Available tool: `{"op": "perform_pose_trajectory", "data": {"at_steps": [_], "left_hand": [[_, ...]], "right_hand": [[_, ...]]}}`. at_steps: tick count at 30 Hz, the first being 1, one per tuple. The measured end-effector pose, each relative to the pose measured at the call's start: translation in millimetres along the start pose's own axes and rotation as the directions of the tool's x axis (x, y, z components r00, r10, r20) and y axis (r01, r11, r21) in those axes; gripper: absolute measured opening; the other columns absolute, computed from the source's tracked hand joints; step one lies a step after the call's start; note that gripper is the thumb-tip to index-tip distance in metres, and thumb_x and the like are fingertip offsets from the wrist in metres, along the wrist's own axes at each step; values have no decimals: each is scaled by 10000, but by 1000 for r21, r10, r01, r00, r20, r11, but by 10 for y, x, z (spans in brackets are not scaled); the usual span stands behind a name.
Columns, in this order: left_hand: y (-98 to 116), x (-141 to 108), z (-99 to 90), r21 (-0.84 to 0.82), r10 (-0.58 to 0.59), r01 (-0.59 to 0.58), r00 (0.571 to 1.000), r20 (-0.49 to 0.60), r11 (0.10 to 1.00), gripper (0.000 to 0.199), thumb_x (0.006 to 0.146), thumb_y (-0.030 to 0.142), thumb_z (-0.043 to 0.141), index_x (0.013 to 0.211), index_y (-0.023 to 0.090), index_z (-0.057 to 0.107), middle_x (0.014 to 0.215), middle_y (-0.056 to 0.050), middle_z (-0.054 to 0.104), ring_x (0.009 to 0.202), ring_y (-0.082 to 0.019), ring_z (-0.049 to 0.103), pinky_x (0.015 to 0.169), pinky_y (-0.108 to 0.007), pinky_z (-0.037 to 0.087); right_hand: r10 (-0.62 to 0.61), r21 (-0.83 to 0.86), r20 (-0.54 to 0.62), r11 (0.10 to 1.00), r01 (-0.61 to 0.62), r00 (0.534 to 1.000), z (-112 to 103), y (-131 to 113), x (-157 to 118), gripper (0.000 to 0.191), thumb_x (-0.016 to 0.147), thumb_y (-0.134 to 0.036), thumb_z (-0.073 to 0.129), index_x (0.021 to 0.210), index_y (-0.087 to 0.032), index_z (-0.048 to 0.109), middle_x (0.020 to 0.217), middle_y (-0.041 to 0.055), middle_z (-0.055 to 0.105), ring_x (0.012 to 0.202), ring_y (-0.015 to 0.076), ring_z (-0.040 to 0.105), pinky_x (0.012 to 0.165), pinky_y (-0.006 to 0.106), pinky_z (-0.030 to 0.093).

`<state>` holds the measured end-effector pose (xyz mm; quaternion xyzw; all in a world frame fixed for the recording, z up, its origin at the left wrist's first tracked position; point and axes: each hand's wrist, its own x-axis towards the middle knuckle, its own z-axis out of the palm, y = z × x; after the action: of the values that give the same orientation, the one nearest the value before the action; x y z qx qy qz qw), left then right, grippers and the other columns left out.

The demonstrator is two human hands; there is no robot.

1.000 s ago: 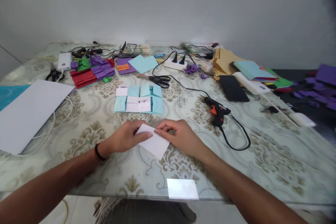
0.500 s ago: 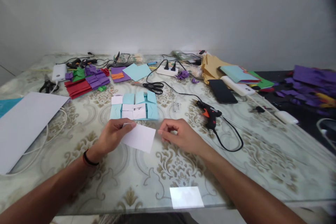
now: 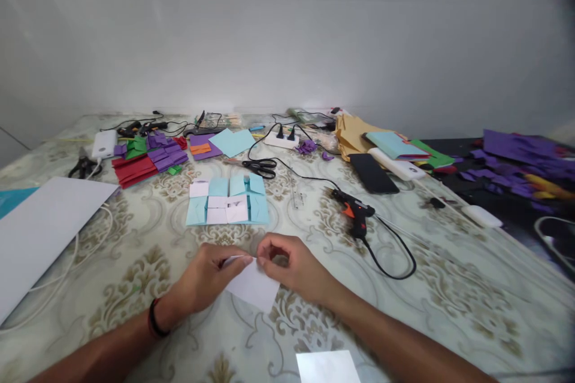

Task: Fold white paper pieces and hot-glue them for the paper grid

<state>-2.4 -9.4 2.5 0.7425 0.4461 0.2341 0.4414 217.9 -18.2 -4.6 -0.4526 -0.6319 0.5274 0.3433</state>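
Note:
A small white sheet of paper is held at its far edge, low over the patterned table. My left hand pinches that edge between thumb and fingers. Close beside it, my right hand pinches the same edge with thumb and forefinger, the fingertips of both hands nearly touching. Just beyond the hands lies a folded light-blue paper piece with white paper panels on it. Near the table's front edge is another white paper piece, partly cut off by the frame.
A black glue gun with its cable lies to the right, and black scissors lie farther back. A phone, a power strip, folded coloured papers and a large white sheet surround the work area.
My right hand has moved left onto the paper's far edge and now pinches it beside my left hand. The camera view has tilted up, so everything sits lower.

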Motion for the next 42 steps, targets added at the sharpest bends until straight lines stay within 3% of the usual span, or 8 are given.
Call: {"op": "perform_pose_trajectory", "data": {"at_steps": [9,16,20,23,27,31,36,42], "left_hand": [[-29,-26,44,-94,-24,23,1000,-15,995,208,935,313,659,902,201,831,825,-19,801,719,-146,648,643,-226,442],[-128,73,-162,-236,-60,26,989,-136,971,280,910,429,712,809,176,782,753,-23,726,687,-145,584,615,-233,418],[-181,126,-161,-255,-98,54,982,-161,965,317,903,471,723,799,175,767,749,-21,701,694,-145,565,615,-236,404],[-198,104,-81,-256,-95,66,990,-102,965,318,920,478,705,849,179,785,770,-28,710,700,-147,562,625,-244,403],[-181,66,2,-262,-87,77,996,-26,962,270,929,436,697,905,184,794,809,-36,729,713,-150,578,627,-244,415],[-127,51,27,-268,-30,43,998,51,962,159,919,318,686,915,176,758,853,-31,741,780,-149,618,708,-243,457],[-75,11,52,-316,-54,108,983,177,943,33,868,182,647,844,161,653,747,14,661,682,-110,559,664,-226,432],[-123,41,-7,-342,-88,151,977,193,927,53,797,110,634,828,151,649,747,14,644,668,-104,544,619,-222,384]], "right_hand": [[-4,3,52,1000,4,999,24,8,7,32,747,-154,658,766,-178,653,713,-22,617,688,129,538,640,247,412],[-38,-51,5,998,38,999,-283,-46,102,31,749,-158,654,740,-182,638,733,-13,645,711,143,558,702,267,458],[-96,-89,-81,992,89,992,-364,-79,109,28,838,-213,664,828,-189,656,816,4,667,792,161,597,763,276,486],[-84,-86,-37,993,80,996,-263,-97,75,147,890,-303,683,977,-187,703,905,32,710,838,177,631,766,283,497],[-3,-128,33,992,8,999,-112,-94,21,122,876,-284,675,831,-177,713,778,17,699,733,156,597,675,258,458],[-20,-195,31,980,26,999,-67,-82,-15,40,772,-152,667,760,-177,695,743,-5,689,706,137,581,652,234,432],[-53,-227,73,972,68,996,-1,-62,-50,93,711,-95,655,713,-188,662,689,-30,652,633,116,522,604,224,394],[-79,-234,44,968,87,996,6,-85,-51,129,702,-73,635,696,-202,630,685,-29,647,637,125,529,591,227,393]]}}
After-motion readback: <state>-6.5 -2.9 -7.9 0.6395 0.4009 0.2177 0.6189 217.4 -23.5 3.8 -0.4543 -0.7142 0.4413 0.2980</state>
